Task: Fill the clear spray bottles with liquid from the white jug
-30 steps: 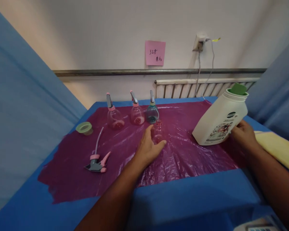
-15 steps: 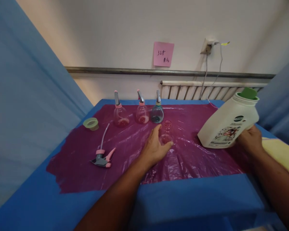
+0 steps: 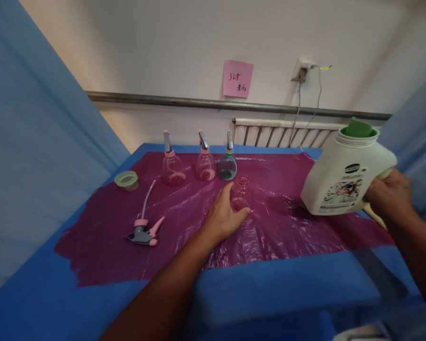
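My left hand (image 3: 224, 212) is curved around the lower side of an uncapped clear spray bottle (image 3: 244, 192) standing on the purple plastic sheet, thumb in front and fingers at its left. In my right hand (image 3: 390, 193) is the handle of a large white detergent jug (image 3: 344, 173), held up above the sheet and more upright than lying. Its mouth is uncapped and shows a green spout (image 3: 358, 128). A loose spray head (image 3: 142, 233), grey and pink with a thin tube, lies to the left of my left hand.
Behind stand two pink-collared spray bottles (image 3: 173, 170) (image 3: 206, 167) and a teal one (image 3: 227, 166), all with heads on. A pale green cup (image 3: 127, 180) sits at the left. The purple sheet (image 3: 102, 246) covers a blue table (image 3: 270, 284). Blue curtains (image 3: 39, 142) flank both sides.
The jug in my right hand has risen off the sheet and moved right, standing more upright. My left hand stays at the uncapped bottle. The view has shifted slightly.
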Demonstrator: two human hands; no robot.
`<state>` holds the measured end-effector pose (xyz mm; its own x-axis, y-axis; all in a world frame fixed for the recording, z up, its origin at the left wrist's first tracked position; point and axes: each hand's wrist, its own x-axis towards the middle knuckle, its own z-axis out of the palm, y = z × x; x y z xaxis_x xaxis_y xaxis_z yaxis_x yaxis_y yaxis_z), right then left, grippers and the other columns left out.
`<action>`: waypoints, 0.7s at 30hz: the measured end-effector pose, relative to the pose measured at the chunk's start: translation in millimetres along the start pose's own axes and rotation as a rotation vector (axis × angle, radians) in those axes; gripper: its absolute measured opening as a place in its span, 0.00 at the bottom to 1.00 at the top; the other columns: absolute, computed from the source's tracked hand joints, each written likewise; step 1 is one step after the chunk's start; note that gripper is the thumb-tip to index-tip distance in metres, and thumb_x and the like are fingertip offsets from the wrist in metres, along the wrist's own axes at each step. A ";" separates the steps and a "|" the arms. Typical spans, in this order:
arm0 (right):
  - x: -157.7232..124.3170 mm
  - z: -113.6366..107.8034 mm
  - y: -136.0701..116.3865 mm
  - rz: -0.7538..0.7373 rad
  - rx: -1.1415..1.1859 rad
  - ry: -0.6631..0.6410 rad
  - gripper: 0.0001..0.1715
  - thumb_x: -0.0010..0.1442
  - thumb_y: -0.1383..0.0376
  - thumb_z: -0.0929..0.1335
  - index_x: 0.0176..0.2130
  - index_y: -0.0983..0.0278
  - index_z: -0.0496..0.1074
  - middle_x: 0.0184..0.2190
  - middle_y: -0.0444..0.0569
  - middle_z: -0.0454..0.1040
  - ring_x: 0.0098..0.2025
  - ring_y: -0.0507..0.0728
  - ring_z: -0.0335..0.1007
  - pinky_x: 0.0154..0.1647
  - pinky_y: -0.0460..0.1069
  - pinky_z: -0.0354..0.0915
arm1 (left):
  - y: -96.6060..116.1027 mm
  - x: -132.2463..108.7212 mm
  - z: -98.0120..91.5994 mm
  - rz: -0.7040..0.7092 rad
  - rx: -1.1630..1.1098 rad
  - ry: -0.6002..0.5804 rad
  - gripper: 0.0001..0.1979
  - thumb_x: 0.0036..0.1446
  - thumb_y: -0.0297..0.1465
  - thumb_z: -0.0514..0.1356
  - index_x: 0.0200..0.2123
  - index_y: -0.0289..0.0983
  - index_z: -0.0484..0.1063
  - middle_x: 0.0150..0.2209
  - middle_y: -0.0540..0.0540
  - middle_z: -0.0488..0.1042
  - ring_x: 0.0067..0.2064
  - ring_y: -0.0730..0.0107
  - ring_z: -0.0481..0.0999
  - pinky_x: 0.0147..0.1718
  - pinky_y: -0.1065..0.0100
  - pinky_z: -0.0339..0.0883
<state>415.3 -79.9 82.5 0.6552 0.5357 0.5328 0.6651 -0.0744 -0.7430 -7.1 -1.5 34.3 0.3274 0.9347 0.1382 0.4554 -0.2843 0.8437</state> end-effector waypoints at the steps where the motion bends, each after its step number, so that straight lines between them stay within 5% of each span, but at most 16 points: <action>1: 1.1 -1.3 -8.6 0.033 0.048 0.004 0.25 0.47 0.52 0.76 0.41 0.63 0.86 0.37 0.50 0.84 0.37 0.61 0.76 0.39 0.55 0.73 | 0.2 0.0 -0.1 0.003 0.000 0.000 0.48 0.63 0.36 0.74 0.81 0.38 0.60 0.79 0.31 0.69 0.80 0.39 0.70 0.81 0.39 0.63; 8: 13.9 -8.1 -54.9 0.004 -0.182 -0.085 0.21 0.46 0.56 0.69 0.36 0.62 0.84 0.29 0.46 0.77 0.36 0.59 0.72 0.38 0.53 0.66 | 1.4 -0.8 -1.1 0.003 -0.014 0.001 0.48 0.63 0.37 0.74 0.81 0.37 0.60 0.80 0.30 0.68 0.81 0.38 0.69 0.81 0.39 0.62; 21: 33.3 19.7 -69.1 -0.276 -0.603 -0.349 0.19 0.54 0.48 0.66 0.36 0.57 0.76 0.30 0.51 0.79 0.32 0.61 0.70 0.36 0.54 0.61 | 5.3 -1.2 -1.9 0.051 0.054 0.027 0.46 0.62 0.39 0.75 0.80 0.42 0.64 0.77 0.34 0.71 0.79 0.39 0.71 0.79 0.39 0.65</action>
<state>384.0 -40.3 143.6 0.3512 0.8298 0.4337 0.9356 -0.2931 -0.1969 -6.7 -3.7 39.5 0.3289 0.9240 0.1950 0.4832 -0.3421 0.8059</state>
